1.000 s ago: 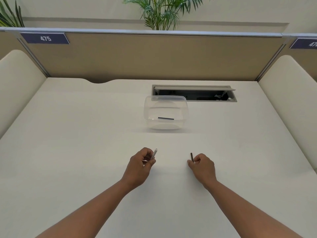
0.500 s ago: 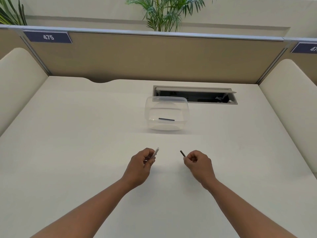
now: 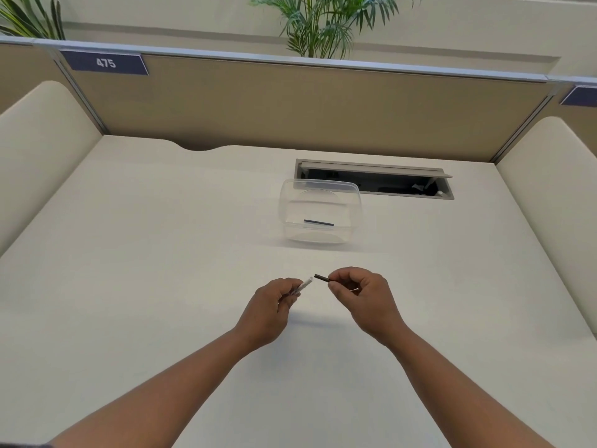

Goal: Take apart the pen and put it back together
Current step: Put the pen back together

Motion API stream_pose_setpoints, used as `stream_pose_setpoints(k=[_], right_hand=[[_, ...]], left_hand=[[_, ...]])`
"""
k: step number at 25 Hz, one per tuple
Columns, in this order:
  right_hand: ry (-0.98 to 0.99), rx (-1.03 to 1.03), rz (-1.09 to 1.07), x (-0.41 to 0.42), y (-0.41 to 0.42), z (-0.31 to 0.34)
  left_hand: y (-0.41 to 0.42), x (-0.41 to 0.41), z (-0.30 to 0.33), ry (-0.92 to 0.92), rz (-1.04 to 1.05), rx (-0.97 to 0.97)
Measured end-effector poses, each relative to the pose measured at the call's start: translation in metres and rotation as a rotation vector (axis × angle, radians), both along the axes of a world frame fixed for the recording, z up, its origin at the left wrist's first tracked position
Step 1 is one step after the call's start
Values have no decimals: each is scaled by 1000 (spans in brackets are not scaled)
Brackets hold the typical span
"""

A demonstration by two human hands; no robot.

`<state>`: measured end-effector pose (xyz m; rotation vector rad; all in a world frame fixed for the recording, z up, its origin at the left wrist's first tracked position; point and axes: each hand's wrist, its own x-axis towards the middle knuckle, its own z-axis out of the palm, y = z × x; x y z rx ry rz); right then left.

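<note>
My left hand grips a pale, see-through pen barrel whose open end points up and to the right. My right hand pinches a thin dark refill that points left, its tip almost touching the barrel's open end. Both hands hover just above the white desk, close together. Farther back, another dark pen part lies inside a clear plastic container.
The white desk is bounded by padded side panels and a tan partition at the back. An open cable tray is set into the desk behind the container. Plants stand beyond the partition.
My right hand has moved left toward my left hand and turned the refill from upright to pointing left, so its tip now meets the barrel's open end.
</note>
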<state>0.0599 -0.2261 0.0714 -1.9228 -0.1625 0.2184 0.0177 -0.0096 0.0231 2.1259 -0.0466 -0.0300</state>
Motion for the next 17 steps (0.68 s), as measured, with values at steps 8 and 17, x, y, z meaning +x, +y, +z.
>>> stream_pose_setpoints(k=[8, 17], right_hand=[[-104, -128, 61, -4, 1, 3], [-349, -399, 252, 5, -6, 8]], left_hand=[[4, -5, 2, -56, -43, 96], [7, -10, 5, -101, -71, 210]])
